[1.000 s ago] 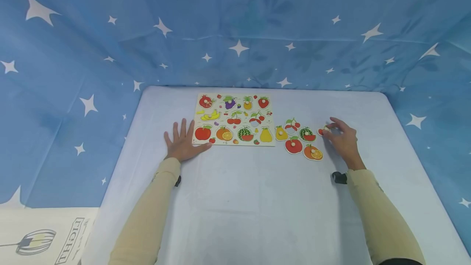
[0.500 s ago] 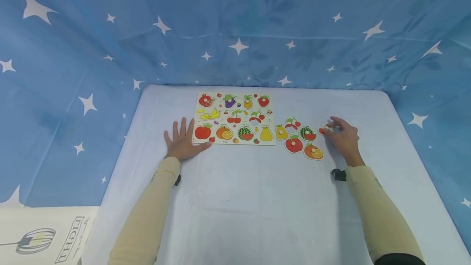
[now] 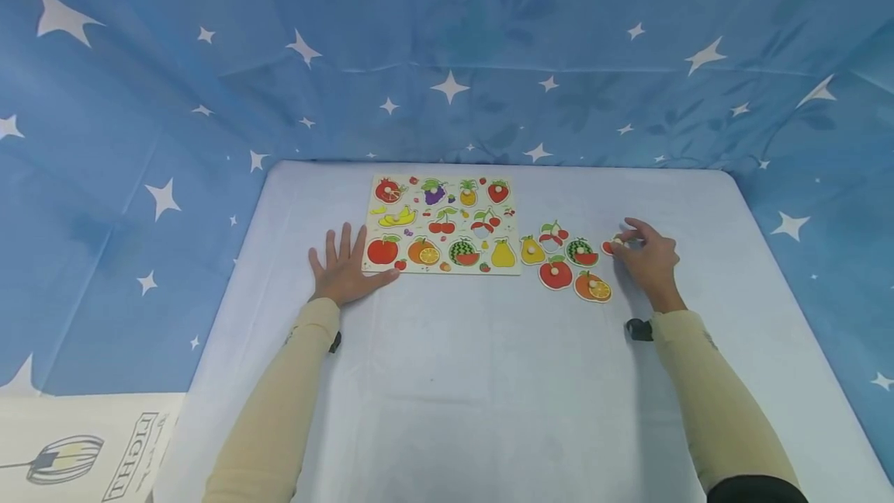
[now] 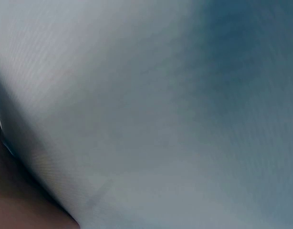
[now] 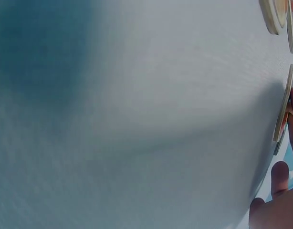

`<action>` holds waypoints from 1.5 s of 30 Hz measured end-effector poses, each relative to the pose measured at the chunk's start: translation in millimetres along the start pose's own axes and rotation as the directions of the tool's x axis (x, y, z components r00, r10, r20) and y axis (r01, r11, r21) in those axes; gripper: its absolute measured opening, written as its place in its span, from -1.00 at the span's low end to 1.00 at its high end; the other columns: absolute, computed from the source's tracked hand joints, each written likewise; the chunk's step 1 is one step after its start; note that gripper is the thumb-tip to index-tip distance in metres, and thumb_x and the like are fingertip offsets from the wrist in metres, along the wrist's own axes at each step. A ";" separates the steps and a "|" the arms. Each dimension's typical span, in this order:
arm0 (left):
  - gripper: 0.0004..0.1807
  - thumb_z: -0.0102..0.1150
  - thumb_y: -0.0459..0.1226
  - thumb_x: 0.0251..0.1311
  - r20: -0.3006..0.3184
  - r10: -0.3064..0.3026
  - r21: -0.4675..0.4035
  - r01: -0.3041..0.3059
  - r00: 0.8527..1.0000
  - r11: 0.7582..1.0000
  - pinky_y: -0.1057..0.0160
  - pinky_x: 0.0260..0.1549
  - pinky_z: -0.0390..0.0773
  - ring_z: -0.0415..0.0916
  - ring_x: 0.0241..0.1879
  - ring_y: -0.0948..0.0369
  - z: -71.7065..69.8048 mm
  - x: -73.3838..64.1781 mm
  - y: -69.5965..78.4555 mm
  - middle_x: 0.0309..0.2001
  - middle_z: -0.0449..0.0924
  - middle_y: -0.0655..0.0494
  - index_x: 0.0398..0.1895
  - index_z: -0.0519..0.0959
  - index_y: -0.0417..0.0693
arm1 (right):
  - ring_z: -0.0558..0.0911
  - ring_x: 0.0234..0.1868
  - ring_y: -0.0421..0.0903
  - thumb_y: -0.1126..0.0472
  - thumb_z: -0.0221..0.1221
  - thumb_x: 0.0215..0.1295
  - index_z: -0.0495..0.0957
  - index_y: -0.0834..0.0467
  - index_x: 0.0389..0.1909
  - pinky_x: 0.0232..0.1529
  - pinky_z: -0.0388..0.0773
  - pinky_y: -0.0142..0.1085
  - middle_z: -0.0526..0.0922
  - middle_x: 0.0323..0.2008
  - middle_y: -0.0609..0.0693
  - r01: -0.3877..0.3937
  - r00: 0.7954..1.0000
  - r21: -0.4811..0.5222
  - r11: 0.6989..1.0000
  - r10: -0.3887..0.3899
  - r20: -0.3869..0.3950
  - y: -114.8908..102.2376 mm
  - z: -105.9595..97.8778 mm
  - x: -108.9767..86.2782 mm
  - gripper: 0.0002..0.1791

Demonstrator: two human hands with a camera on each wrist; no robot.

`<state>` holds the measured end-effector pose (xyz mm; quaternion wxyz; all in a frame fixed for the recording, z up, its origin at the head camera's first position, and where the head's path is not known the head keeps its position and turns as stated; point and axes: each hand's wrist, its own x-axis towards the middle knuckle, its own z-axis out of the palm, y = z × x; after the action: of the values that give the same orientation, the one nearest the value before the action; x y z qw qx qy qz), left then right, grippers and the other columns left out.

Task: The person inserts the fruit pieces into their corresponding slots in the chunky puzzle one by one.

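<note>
My left hand (image 3: pixel 342 274) lies with its fingers spread at the left edge of a fruit puzzle board (image 3: pixel 447 264), its thumb along the lower left corner. My right hand (image 3: pixel 648 262) pinches a partly hidden red fruit puzzle piece (image 3: pixel 608 248) at the right end of the loose pieces. In the right wrist view, the fingers hold the small knob of that piece (image 5: pixel 285 107), close to the table. Between board and right hand lie a pear piece (image 3: pixel 532 253), a two-cherry piece (image 3: pixel 552 237), a watermelon piece (image 3: pixel 582 253), an apple piece (image 3: pixel 555 274) and an orange piece (image 3: pixel 592 287).
On the board a pomegranate (image 3: pixel 388 191), grapes (image 3: pixel 434 192), a pineapple (image 3: pixel 468 194) and a strawberry (image 3: pixel 498 192) carry knobs. A white cloth covers the table (image 3: pixel 447 394). Blue starry fabric (image 3: pixel 447 45) rises behind it. A printed cloth (image 3: pixel 84 445) lies at lower left.
Little differs. The whole view has shifted slightly, while both hands keep their places, the left by the board and the right at the red piece.
</note>
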<state>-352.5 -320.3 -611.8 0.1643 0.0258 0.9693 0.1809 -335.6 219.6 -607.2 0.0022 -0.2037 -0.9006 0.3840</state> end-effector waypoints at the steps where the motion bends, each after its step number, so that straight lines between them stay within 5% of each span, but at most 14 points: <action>1: 0.32 0.19 0.41 0.23 -0.002 0.001 -0.002 -0.001 1.000 1.000 -0.44 0.43 -0.64 -0.67 0.66 -0.21 0.2 0.3 -0.9 0.74 -0.57 -0.11 0.79 -0.31 0.07 | 0.12 0.53 0.39 0.21 0.26 0.53 0.31 0.21 0.61 0.46 -0.01 0.42 0.56 0.29 0.34 0.001 1.000 0.003 1.000 -0.001 -0.002 -0.8 0.5 0.1 -0.30; 23: 0.34 0.19 0.43 0.21 0.002 0.004 -0.005 -0.004 1.000 1.000 -0.44 0.44 -0.62 -0.68 0.66 -0.20 -1.6 -0.2 -2.3 0.74 -0.58 -0.09 0.79 -0.32 0.08 | 0.10 0.56 0.33 0.25 0.26 0.52 0.33 0.19 0.61 0.54 0.02 0.35 0.43 0.37 0.36 -0.021 0.999 0.039 0.999 0.022 -0.032 -10.2 2.1 -0.3 -0.30; 32: 0.35 0.20 0.46 0.17 -0.033 0.023 -0.012 -0.023 0.999 1.000 -0.45 0.43 -0.63 -0.65 0.67 -0.20 8.3 7.9 -9.8 0.75 -0.54 -0.09 0.79 -0.29 0.11 | 0.18 0.47 0.30 0.21 0.26 0.55 0.28 0.18 0.64 0.47 0.28 0.23 0.35 0.39 0.39 -0.005 1.000 0.037 0.999 0.006 -0.027 -29.4 5.1 0.0 -0.29; 45: 0.33 0.19 0.43 0.20 -0.016 0.010 -0.027 -0.010 1.000 1.000 -0.40 0.45 -0.64 -0.70 0.66 -0.17 -0.6 1.4 -1.2 0.75 -0.57 -0.07 0.79 -0.30 0.11 | 0.15 0.54 0.32 0.23 0.26 0.54 0.37 0.19 0.58 0.46 0.35 0.19 0.40 0.39 0.38 0.056 0.998 0.061 0.997 -0.055 -0.015 -58.5 25.4 0.1 -0.35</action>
<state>-354.0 -321.4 -612.2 0.1562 0.0269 0.9679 0.1950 -361.1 165.7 -584.6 0.0252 -0.1808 -0.8937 0.4099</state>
